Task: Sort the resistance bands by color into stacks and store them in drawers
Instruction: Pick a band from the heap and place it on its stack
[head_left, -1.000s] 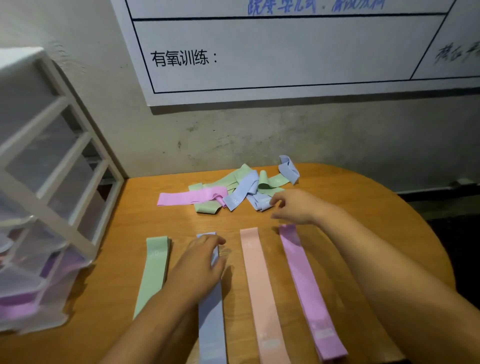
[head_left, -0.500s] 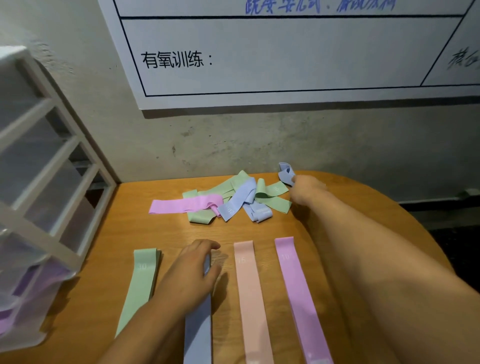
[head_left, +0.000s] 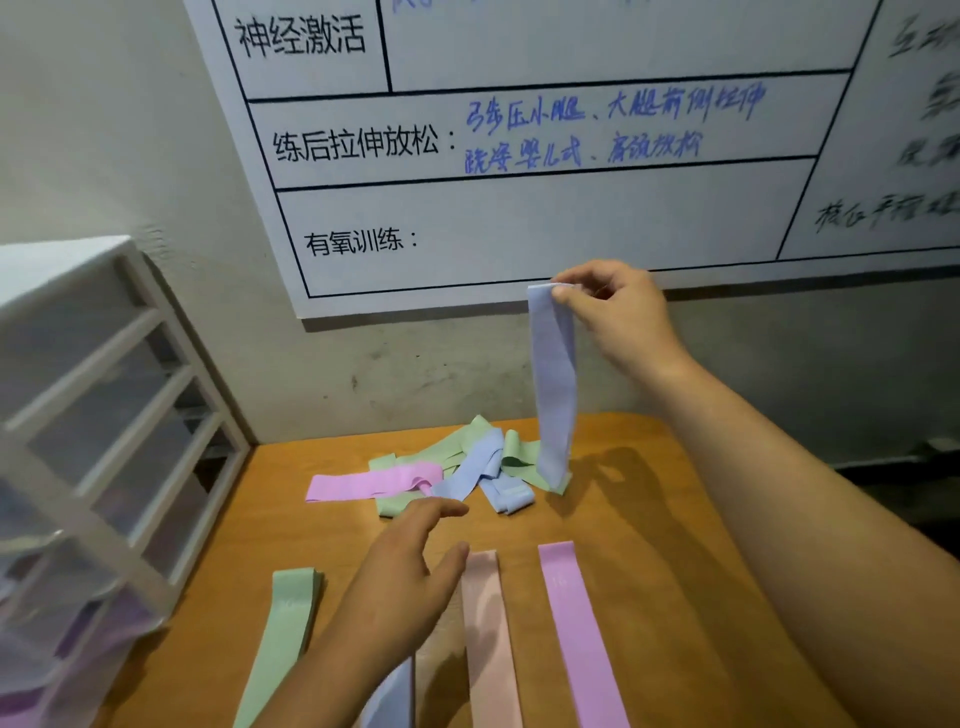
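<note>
Band (head_left: 555, 384) blue, long axis vertical | right grip (head_left: 618, 312) pinches top end | left grip (head_left: 408, 579) spread, holding nothing

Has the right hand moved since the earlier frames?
Yes. The right hand rose from the loose pile on the table to the whiteboard's lower edge, pinching a blue band that hangs down.

Just the one cam here, wide-angle and strapped to my head, looking forward and down over my own forearms from pretty close. My right hand (head_left: 623, 317) pinching the blue band (head_left: 555, 389) sits slightly right of centre. The wall chart (head_left: 519, 234) is behind that grip, the table (head_left: 649, 519) below it, and the drawer unit (head_left: 104, 415) off to its left.
</note>
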